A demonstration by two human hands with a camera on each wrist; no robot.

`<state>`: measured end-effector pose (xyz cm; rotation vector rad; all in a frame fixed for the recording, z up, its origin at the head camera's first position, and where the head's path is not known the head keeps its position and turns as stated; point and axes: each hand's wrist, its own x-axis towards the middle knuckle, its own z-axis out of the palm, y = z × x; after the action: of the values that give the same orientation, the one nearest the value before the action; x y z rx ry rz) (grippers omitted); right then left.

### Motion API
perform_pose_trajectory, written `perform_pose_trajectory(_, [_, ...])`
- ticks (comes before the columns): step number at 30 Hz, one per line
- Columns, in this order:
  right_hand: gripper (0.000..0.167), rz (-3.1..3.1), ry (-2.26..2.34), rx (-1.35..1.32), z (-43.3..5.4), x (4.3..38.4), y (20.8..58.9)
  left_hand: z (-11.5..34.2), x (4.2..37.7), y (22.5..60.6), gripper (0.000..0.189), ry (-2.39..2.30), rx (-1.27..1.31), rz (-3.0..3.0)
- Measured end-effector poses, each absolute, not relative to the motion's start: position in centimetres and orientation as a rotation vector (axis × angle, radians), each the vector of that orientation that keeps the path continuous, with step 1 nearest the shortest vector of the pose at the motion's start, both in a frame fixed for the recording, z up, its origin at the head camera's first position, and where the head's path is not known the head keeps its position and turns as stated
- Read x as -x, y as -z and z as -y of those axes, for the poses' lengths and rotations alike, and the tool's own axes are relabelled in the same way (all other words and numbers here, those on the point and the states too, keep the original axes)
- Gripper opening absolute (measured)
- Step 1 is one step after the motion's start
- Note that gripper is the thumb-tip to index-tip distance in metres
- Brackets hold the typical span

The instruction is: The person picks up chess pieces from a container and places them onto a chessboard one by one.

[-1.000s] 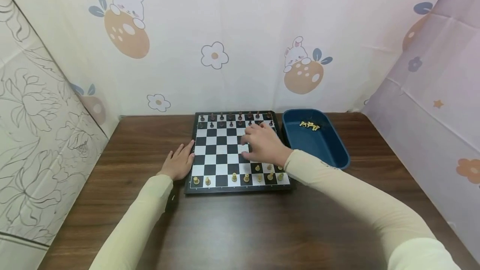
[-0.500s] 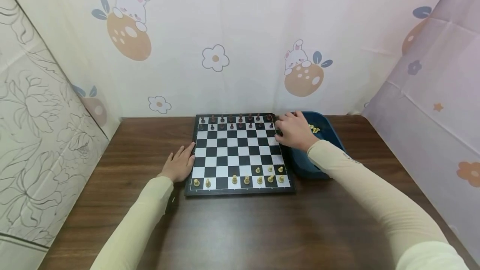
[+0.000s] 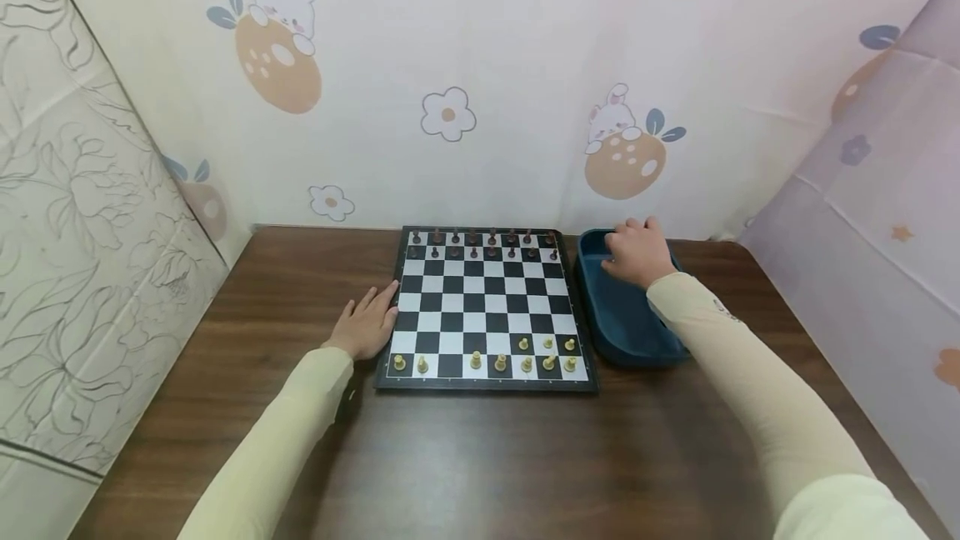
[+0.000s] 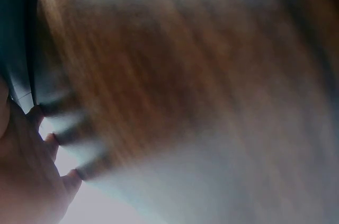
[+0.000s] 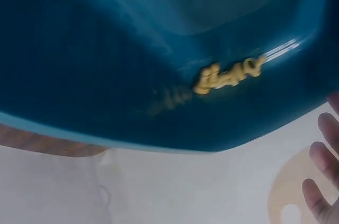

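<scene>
Bunny-print cloth (image 3: 525,40) backs the wood-grain counter (image 3: 465,465); the left hand (image 3: 362,328) — fingers spread — touches the chessboard (image 3: 474,303) at left; the right hand (image 3: 640,253) — fingers apart — hangs over the blue tray (image 3: 626,307).

A dark brown wood-grain table (image 3: 480,457) carries a square, black-framed, black-and-white chessboard (image 3: 486,387). Just right of it, a blue, round-cornered rectangular tray (image 3: 626,323) sits directly on the wood; whether the two touch is hard to tell.
</scene>
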<state>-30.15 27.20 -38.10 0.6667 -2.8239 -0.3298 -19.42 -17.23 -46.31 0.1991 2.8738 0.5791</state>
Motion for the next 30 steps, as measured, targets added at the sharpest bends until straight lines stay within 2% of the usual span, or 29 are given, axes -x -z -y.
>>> perform_pose_trajectory(7, [0.026, 2.935, 0.302, -0.594, -28.6, 31.3, 38.5, 17.2, 19.4, 46.1, 0.055, -0.576, -0.217, -2.864])
perform_pose_trajectory(19, [0.013, 2.964, 0.603, -0.682, -30.0, 32.5, 40.2, 17.2, 19.4, 46.1, 0.055, -0.593, -0.207, -2.874])
perform_pose_trajectory(30, [0.007, 2.991, 0.571, -0.629, -30.9, 32.9, 41.5, 17.2, 19.5, 46.1, 0.055, -0.576, -0.210, -2.877])
